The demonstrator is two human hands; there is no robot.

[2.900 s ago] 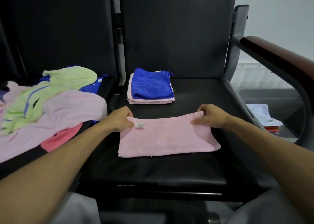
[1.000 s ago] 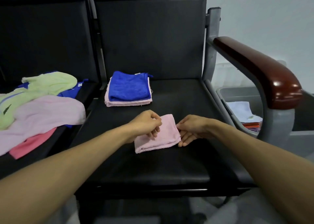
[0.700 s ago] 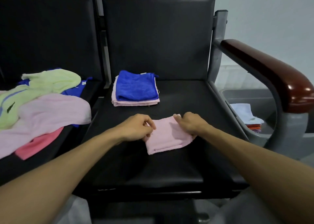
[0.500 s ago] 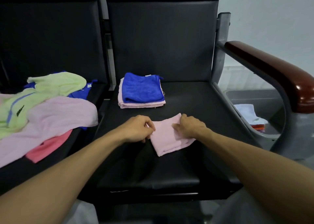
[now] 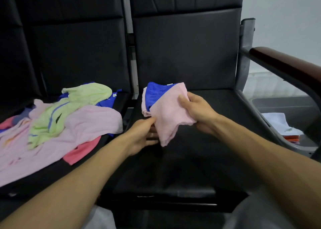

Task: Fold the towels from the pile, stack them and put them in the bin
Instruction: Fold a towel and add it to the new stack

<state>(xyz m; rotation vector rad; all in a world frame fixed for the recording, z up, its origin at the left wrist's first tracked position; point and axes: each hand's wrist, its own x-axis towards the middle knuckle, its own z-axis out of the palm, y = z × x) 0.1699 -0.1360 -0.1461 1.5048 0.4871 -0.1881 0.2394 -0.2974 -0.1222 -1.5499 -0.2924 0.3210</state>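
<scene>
Right hand (image 5: 196,110) grips folded pink towel (image 5: 171,119), left hand (image 5: 143,135) pinches its lower edge; towel held off seat (image 5: 199,159), just in front of stack (image 5: 154,96) (blue on top). Step: stacking. Next: lay it square on stack, keep folds from opening.

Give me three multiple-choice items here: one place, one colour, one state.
1. The unfolded pile lies on: A the left seat; B the floor; C a table.
2. The towel atop the stack is: A lime; B blue; C white.
3. The pink towel is: A spread flat; B rolled up; C folded, held in the air.
Key: 1 A, it covers that seat; 2 B, the blue towel lies uppermost; 3 C, the right hand grips it and the left hand pinches its edge.
</scene>
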